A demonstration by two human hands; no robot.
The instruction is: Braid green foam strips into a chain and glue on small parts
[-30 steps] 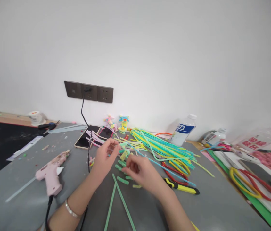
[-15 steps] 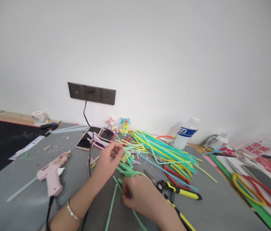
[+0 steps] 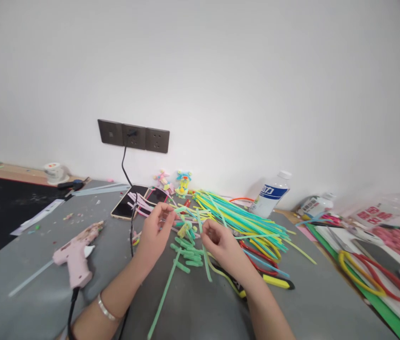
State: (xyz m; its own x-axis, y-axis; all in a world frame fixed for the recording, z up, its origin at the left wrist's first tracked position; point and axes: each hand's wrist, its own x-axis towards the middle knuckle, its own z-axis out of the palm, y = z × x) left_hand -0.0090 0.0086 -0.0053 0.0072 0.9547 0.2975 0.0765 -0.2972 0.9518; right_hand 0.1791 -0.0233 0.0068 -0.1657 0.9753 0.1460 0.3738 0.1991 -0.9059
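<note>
My left hand (image 3: 156,227) has its thumb and fingers pinched on a thin, light green pipe cleaner (image 3: 206,264). That stem bends over between the hands and hangs down beside my right hand (image 3: 222,242), whose fingers are also closed on it. Just below, short green pipe cleaner pieces (image 3: 193,257) lie in a heap, with a small yellow-and-green bundle (image 3: 185,230) behind them. A single long green pipe cleaner (image 3: 163,300) rests on the grey mat, reaching toward the front. Under my right forearm, yellow-and-black pliers (image 3: 276,282) are partly hidden.
A pink glue gun (image 3: 75,259) with a black cord lies left. Behind my hands are phones (image 3: 124,207), small figures (image 3: 184,182) and a pile of yellow and teal pipe cleaners (image 3: 242,217). A bottle (image 3: 271,194) leans against the wall; scissors (image 3: 359,274) lie right.
My right hand has risen away from the green pieces, bringing up a green pipe cleaner. The heap of short pieces is now uncovered; my left hand has shifted slightly left.
</note>
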